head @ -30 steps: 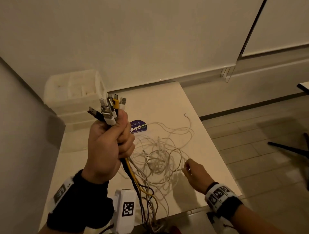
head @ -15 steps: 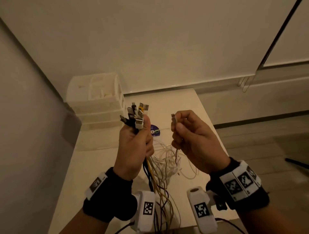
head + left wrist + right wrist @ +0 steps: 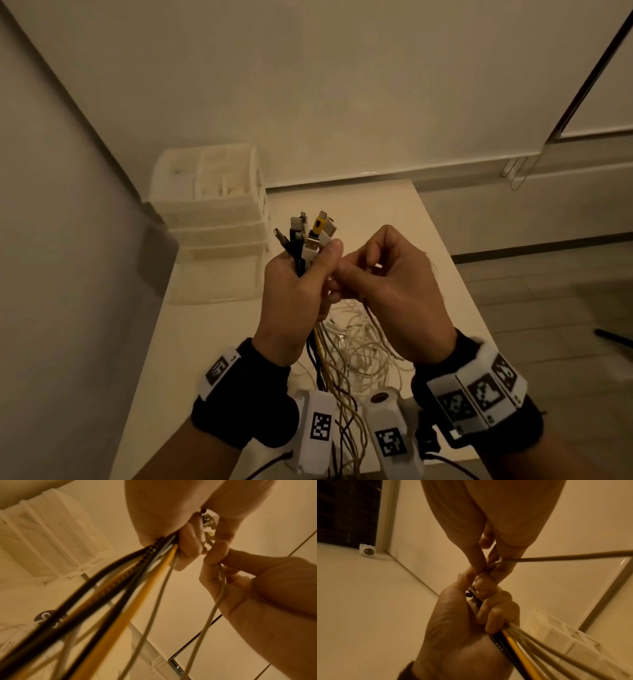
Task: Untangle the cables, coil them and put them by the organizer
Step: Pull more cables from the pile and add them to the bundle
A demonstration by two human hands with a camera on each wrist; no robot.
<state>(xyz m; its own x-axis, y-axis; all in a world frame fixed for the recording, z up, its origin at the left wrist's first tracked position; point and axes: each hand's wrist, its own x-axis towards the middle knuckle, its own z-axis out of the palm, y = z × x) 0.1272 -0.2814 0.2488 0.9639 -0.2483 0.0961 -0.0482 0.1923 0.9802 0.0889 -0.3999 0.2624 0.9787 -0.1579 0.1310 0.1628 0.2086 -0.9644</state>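
My left hand (image 3: 298,291) grips a bundle of cable ends (image 3: 308,236), with black, white and yellow plugs sticking up above the fist. The black, yellow and grey cables (image 3: 137,577) hang down from it toward the table. My right hand (image 3: 387,284) is pressed against the left fist and pinches the end of one thin grey cable (image 3: 217,588), seen in the right wrist view as the grey cable (image 3: 565,557) running off to the right. A tangle of white cables (image 3: 359,346) lies on the table under both hands. The white organizer (image 3: 212,205) stands at the table's back left.
The cream table (image 3: 376,205) sits in a corner, with a grey wall on the left and a white wall behind. The table's right edge drops to a tiled floor (image 3: 548,291). A dark round sticker (image 3: 46,616) is on the tabletop.
My right hand picked a cable end off the table, lifted it and brought it across against the left fist. The left hand kept its grip on the bundle.
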